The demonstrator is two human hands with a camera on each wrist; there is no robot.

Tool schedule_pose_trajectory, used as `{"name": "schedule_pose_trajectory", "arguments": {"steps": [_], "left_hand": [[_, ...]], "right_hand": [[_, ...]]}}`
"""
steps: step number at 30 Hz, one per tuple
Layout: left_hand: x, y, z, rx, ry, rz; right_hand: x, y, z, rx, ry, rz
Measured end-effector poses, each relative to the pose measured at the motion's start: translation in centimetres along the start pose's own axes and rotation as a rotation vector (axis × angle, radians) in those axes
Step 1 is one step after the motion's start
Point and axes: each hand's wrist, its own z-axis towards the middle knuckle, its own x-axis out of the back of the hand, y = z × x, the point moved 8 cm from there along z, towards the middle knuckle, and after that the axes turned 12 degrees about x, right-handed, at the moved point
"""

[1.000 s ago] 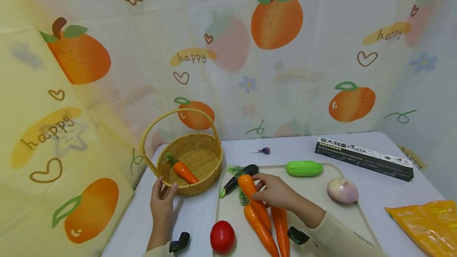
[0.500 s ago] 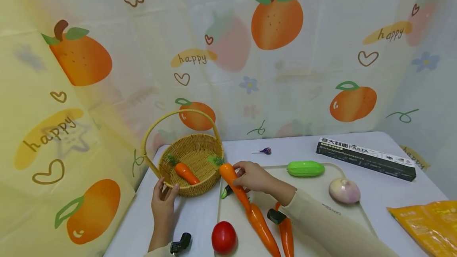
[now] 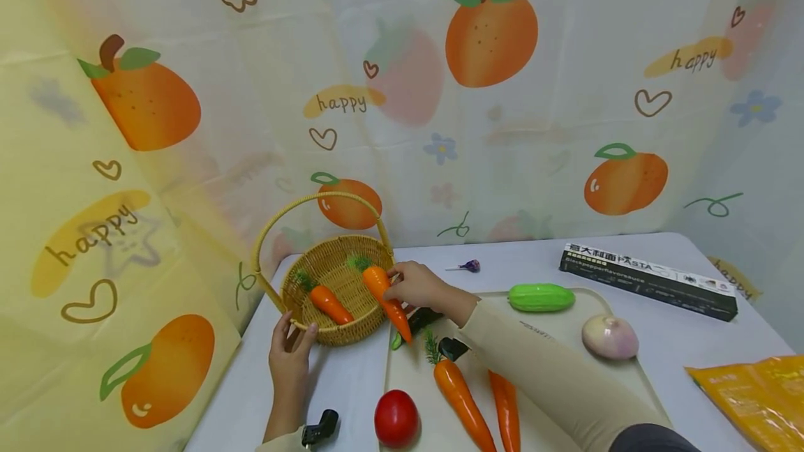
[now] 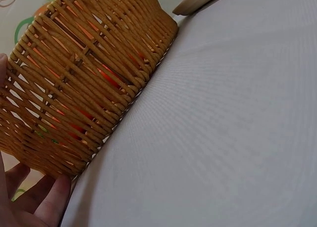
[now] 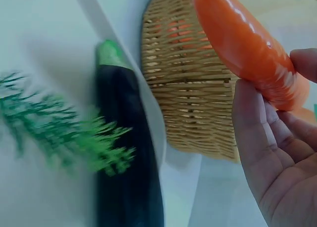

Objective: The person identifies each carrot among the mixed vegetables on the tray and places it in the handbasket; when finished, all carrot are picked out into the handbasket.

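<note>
The right hand [image 3: 419, 286] has its grip pinched round a carrot [image 3: 377, 284], thumb on one side and fingers on the other, held at the right rim of the basket [image 3: 352, 332]; in the head view the carrot's green top lies over the opening and its tip points down toward the tray [image 3: 405, 372]. The left hand [image 3: 290, 346] grips the basket at its near left, thumb at the rim and fingers against the wicker. A second carrot [image 3: 331, 305] lies inside. On the tray are two more carrots [image 3: 463, 403], an eggplant [image 3: 426, 318] partly hidden by the right hand, a cucumber [image 3: 541, 298] and a purplish-white bulb [image 3: 609, 337], with a tomato [image 3: 396, 418] at the left edge. The box [image 3: 647, 281] at the back right of the tabletop [image 3: 515, 265] reads "意大利面 PASTA" and, below, "Blackpepperflavorsauce"; its smaller print is too fine to make out. A lollipop [image 3: 467, 266] lies behind the tray. Pale print on the orange bag [image 3: 754, 396] cannot be read, nor can the small dark lettering on the right sleeve [image 3: 540, 361]. The backdrop [image 3: 402, 152], printed with fruit, hearts and flowers, says "happy" in brown script on yellow smears at left, centre and right.
</note>
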Motion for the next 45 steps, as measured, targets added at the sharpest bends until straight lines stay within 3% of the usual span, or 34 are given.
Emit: {"name": "schedule_pose_trajectory", "arguments": {"steps": [10, 15, 20, 26, 32, 37, 41, 45], "left_hand": [[0.8, 0.1, 0.8, -0.025, 0.031, -0.022], [0.7, 0.4, 1.2, -0.051, 0.040, -0.042], [0.0, 0.2, 1.2, -0.050, 0.022, -0.069], [-0.6, -0.1, 0.9, -0.038, 0.014, -0.063], [-0.4, 1.3, 0.3, -0.046, -0.004, -0.079], [-0.3, 2.2, -0.8, -0.043, -0.007, -0.062], [-0.2, 2.0, -1.2, -0.045, -0.011, -0.069], [0.1, 0.2, -0.1, -0.050, 0.013, -0.075]], "right_hand": [[-1.1, -2.5, 5.3, 0.060, 0.043, 0.099], [-1.9, -4.0, 7.1, 0.103, 0.064, 0.093], [-2.6, -3.8, 8.1, 0.127, 0.101, -0.007], [-3.6, -1.9, 8.5, 0.068, 0.089, -0.117], [-4.7, -1.8, 9.1, 0.075, 0.070, -0.219], [-5.4, -0.8, 9.4, 0.018, 0.032, -0.341], [-6.0, 0.4, 9.5, -0.050, 0.012, -0.432], [-6.2, 0.6, 9.3, -0.067, 0.006, -0.489]]}}
